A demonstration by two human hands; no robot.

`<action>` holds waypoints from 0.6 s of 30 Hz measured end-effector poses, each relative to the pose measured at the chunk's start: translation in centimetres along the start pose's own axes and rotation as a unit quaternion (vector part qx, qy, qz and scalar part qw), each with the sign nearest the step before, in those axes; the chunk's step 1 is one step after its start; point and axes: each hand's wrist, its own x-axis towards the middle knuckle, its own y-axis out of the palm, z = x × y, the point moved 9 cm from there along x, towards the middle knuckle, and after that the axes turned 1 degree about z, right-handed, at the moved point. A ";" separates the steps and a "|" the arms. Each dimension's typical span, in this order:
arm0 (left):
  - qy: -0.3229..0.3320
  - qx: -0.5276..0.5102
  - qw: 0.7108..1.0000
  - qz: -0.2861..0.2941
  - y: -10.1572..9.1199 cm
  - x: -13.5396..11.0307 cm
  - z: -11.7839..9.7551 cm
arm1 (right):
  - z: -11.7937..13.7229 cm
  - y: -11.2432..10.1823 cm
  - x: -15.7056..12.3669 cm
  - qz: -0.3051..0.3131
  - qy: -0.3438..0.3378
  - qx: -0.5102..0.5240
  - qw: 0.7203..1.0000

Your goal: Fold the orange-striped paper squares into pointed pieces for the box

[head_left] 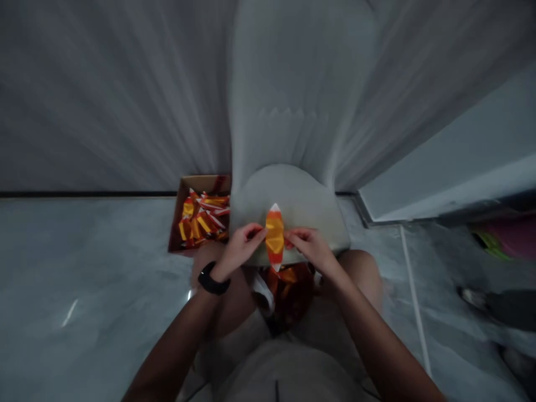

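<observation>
My left hand [239, 251] and my right hand [312, 249] pinch opposite sides of an orange and yellow foil-wrapped packet [274, 237], which stands upright between them with a white tip at the top. A black wristwatch [213, 278] sits on my left wrist. Below my hands, a heap of similar orange wrappers [285, 296] lies on my lap. To the left, an open cardboard box [200, 183] holds several more orange, yellow and white packets.
A pale rounded cushion or seat [305, 206] lies in front of my hands, with grey draped fabric [285, 67] rising behind it. The floor is grey marble. At the right are a dark shoe [475, 298] and some pink and green cloth [513, 237].
</observation>
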 end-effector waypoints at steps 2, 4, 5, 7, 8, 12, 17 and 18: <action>-0.008 0.004 0.999 -0.034 -3.2 -0.4 0.7 | 0.3 1.6 0.9 0.023 0.020 -0.012 0.999; -0.012 -0.001 0.997 -0.075 -6.4 -0.9 1.5 | 0.4 3.5 1.7 0.050 0.045 -0.020 0.998; -0.014 -0.006 0.995 -0.094 -7.7 -1.2 2.0 | 0.4 4.5 2.1 0.062 0.055 -0.023 0.996; -0.019 -0.016 0.992 -0.126 -9.4 -1.9 2.9 | 0.4 6.6 2.8 0.086 0.063 -0.029 0.994; -0.024 -0.018 0.990 -0.139 -9.9 -2.2 3.4 | 0.4 7.6 3.1 0.095 0.063 -0.027 0.993; -0.042 -0.024 0.985 -0.166 -10.3 -3.3 4.8 | 0.0 10.4 3.9 0.092 0.051 0.002 0.994; -0.039 -0.015 0.985 -0.169 -9.7 -4.0 4.8 | 0.2 11.2 4.4 0.093 0.024 -0.034 0.995; -0.037 -0.010 0.986 -0.165 -9.6 -4.1 4.6 | 0.4 11.1 4.4 0.097 0.019 -0.038 0.994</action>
